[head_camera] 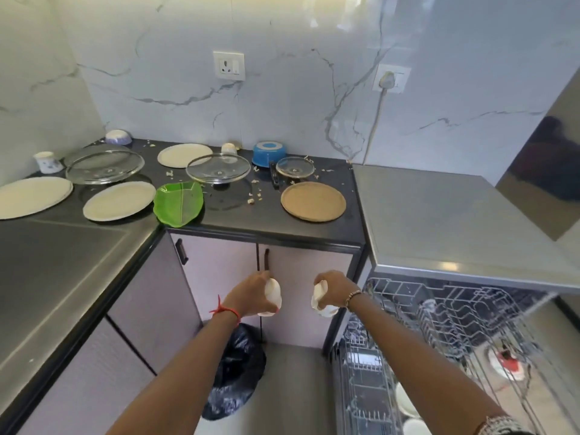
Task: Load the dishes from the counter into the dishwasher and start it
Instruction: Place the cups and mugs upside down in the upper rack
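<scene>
Marble-walled kitchen corner. Dark stone table [266,215] carries cream round plates [119,200], glass lids [105,163], a green leaf-shaped plate [179,204] and a brown round plate [313,200]. Open dishwasher [439,312] on my right, wire racks out. Below the table's edge, my left hand [252,296] grips a small white cup [273,295]; my right hand [338,290] grips a second white cup [320,301].

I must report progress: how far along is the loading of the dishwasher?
Done: the dishwasher stands open, with a few white dishes in its lower rack. In hand: the left hand grips a white cup, the right hand a second cup. Left: white plates, glass lids, a green plate, a brown plate and a blue bowl wait on the counter; starting comes last.
</scene>
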The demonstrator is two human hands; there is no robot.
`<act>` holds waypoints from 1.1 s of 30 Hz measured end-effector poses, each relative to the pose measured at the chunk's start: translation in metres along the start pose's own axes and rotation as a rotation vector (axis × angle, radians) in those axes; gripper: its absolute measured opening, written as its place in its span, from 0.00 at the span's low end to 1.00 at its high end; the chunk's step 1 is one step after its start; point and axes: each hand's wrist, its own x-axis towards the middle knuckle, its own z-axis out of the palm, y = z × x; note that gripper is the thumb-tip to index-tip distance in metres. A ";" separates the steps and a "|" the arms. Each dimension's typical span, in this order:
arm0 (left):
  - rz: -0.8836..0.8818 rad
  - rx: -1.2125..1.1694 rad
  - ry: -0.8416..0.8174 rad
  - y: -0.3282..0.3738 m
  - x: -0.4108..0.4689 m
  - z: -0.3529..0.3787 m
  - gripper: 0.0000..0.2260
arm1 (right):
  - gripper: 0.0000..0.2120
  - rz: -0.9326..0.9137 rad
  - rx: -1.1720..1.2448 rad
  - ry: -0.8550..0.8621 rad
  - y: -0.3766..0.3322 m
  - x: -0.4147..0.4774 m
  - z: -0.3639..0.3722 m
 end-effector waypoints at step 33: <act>-0.077 -0.035 -0.036 0.307 -0.186 0.271 0.33 | 0.34 0.125 -0.016 -0.064 0.316 -0.334 0.044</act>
